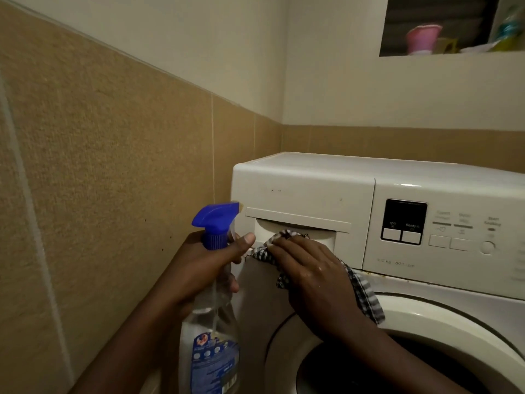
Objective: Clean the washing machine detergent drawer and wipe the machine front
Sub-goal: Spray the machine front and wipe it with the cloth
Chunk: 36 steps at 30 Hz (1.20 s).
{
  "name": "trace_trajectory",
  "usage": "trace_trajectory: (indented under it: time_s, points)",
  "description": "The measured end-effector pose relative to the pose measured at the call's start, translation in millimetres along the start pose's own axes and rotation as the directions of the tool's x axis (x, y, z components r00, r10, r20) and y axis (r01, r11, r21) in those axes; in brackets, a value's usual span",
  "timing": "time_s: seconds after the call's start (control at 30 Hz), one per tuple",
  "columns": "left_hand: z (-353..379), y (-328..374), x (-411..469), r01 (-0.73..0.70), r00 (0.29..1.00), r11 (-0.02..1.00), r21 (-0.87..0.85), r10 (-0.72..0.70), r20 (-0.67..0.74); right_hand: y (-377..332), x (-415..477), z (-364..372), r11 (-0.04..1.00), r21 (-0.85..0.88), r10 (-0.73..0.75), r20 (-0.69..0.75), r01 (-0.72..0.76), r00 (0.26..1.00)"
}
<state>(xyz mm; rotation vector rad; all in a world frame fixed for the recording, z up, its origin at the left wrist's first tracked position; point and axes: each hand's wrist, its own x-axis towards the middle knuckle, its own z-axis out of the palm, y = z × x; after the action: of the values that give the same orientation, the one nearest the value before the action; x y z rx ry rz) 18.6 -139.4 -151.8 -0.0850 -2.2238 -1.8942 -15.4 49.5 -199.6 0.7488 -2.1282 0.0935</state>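
Note:
A white front-loading washing machine point(426, 291) fills the right half of the view. Its detergent drawer point(304, 194) sits shut at the top left of the front. My right hand point(309, 277) presses a black-and-white checked cloth point(366, 294) against the drawer's recessed handle, fingers stretched over the cloth. My left hand point(199, 265) grips the neck of a clear spray bottle point(211, 345) with a blue trigger head, held upright just left of the drawer. The nozzle points right, toward the machine.
Tan tiled wall point(113, 180) stands close on the left. The control panel point(406, 223) with a dark display and buttons lies right of the drawer. The round door point(397, 336) is below. A wall niche point(454, 27) at the top right holds a pink cup and other items.

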Motion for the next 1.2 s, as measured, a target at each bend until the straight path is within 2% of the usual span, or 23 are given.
trace_trajectory:
  time_s: [0.2,0.33,0.5,0.77,0.9,1.03,1.2]
  points:
    - [21,-8,2,-0.027,0.998,0.999,0.019,0.026,0.053,3,-17,-14,0.994,0.104,0.044,-0.107,-0.032,0.993]
    - [37,-17,1,-0.033,0.994,0.997,0.063,0.027,0.102,18,-55,-29,0.985,0.133,0.133,-0.183,-0.11,0.974]
    - [55,-24,-2,-0.018,0.991,0.993,0.113,0.003,0.134,40,-66,-44,0.961,0.142,0.259,-0.177,-0.236,0.949]
    - [81,-28,-5,0.024,0.976,0.995,0.1,-0.045,0.214,48,-52,-38,0.963,0.158,0.249,-0.224,-0.217,0.942]
    - [73,-30,-8,0.062,0.976,0.995,0.083,-0.078,0.202,45,-52,-29,0.971,0.128,0.226,-0.223,-0.202,0.948]
    - [48,-22,-11,0.066,0.99,0.998,0.024,-0.068,0.127,35,-33,-19,0.99,0.089,0.13,-0.234,-0.111,0.963]
    - [12,-2,-10,0.033,0.999,0.999,0.036,-0.034,0.022,4,15,-2,0.99,0.107,0.094,-0.062,-0.087,0.994]
